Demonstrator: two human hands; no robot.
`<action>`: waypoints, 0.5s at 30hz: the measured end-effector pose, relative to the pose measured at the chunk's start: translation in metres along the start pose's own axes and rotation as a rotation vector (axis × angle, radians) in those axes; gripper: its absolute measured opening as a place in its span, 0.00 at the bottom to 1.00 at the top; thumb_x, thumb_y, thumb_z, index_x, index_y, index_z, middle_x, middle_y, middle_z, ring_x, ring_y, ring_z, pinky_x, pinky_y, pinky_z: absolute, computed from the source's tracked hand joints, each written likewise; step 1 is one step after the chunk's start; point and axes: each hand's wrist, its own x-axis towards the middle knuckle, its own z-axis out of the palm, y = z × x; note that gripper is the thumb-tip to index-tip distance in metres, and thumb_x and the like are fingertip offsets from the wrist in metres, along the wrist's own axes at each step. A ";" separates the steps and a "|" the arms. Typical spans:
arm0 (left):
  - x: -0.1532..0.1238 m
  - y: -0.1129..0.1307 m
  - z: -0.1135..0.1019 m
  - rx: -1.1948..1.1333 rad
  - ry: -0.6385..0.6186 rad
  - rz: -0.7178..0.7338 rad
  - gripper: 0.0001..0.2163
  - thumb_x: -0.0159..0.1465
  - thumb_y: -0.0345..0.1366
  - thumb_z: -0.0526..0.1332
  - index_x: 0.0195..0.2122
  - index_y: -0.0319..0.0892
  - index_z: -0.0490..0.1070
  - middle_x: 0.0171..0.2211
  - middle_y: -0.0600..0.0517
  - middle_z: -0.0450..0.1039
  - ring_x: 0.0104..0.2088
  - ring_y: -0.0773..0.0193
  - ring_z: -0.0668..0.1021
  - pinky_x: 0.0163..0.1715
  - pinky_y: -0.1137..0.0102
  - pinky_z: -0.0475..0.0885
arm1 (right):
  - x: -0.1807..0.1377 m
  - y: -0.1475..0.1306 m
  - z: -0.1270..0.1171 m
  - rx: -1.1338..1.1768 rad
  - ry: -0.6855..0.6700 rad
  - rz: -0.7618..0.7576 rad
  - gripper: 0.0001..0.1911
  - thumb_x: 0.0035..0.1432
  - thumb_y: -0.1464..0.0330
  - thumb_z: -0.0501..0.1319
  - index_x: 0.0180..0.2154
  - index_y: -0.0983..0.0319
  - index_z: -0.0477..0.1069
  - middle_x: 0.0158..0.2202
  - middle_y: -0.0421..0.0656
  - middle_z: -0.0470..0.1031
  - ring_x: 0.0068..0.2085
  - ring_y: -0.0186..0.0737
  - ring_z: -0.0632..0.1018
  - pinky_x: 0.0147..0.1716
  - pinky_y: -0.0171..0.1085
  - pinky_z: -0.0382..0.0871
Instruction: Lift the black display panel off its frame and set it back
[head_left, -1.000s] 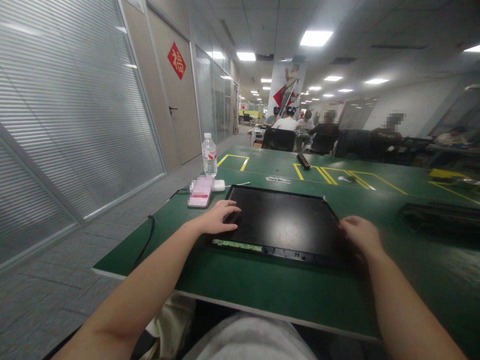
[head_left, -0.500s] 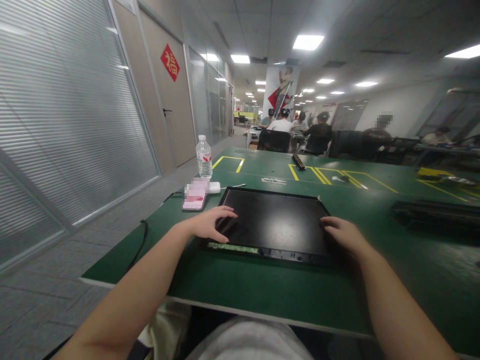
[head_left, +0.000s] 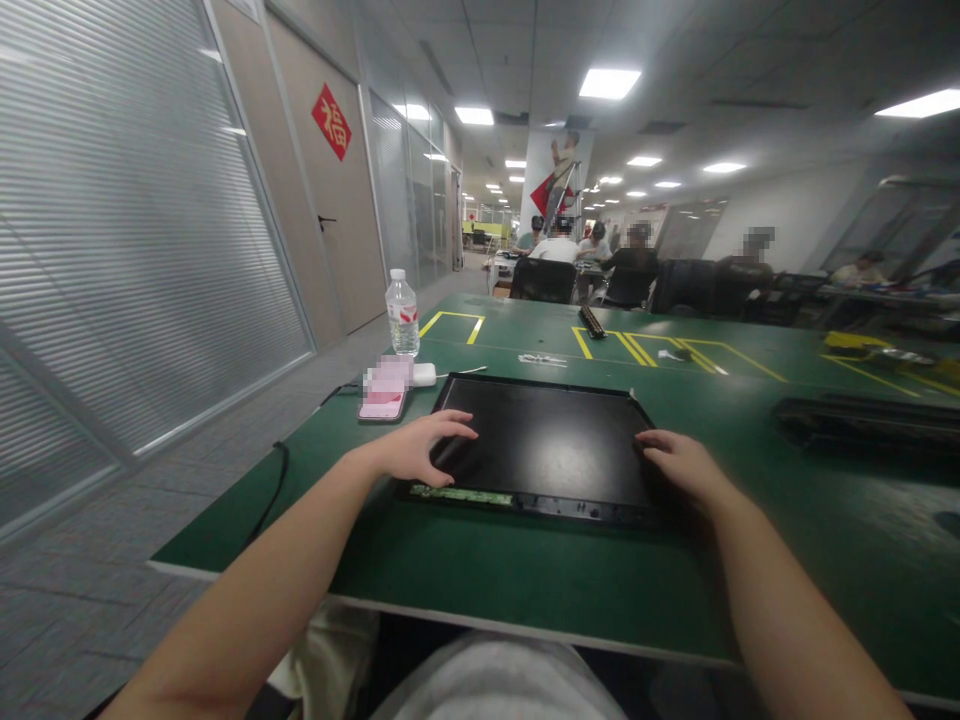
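A flat black screen panel [head_left: 544, 440] lies on the green table [head_left: 525, 580] in front of me, with a thin green circuit strip [head_left: 459, 494] along its near edge. My left hand [head_left: 416, 447] rests on the panel's near left corner, fingers spread and curved over the surface. At the panel's near right corner my right hand [head_left: 682, 465] lies with its fingers stretched toward the middle. Neither hand holds anything.
A pink phone [head_left: 382, 392], a white charger [head_left: 424, 375] and a water bottle [head_left: 402, 312] stand left of the panel. A black cable [head_left: 274, 485] hangs off the left edge. Another dark panel [head_left: 870, 420] lies at right. Yellow tape marks [head_left: 637, 350] and seated people [head_left: 559, 250] are beyond.
My right hand has slid left from the panel's right edge onto its near right corner. My left hand stays on the left corner. The view has shifted slightly.
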 end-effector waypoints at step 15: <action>0.004 -0.025 0.008 0.125 0.133 -0.234 0.28 0.59 0.52 0.63 0.56 0.41 0.73 0.65 0.37 0.62 0.64 0.42 0.66 0.62 0.52 0.63 | 0.005 0.011 -0.005 -0.210 0.221 0.009 0.18 0.52 0.66 0.58 0.42 0.60 0.82 0.47 0.48 0.80 0.49 0.50 0.78 0.51 0.43 0.70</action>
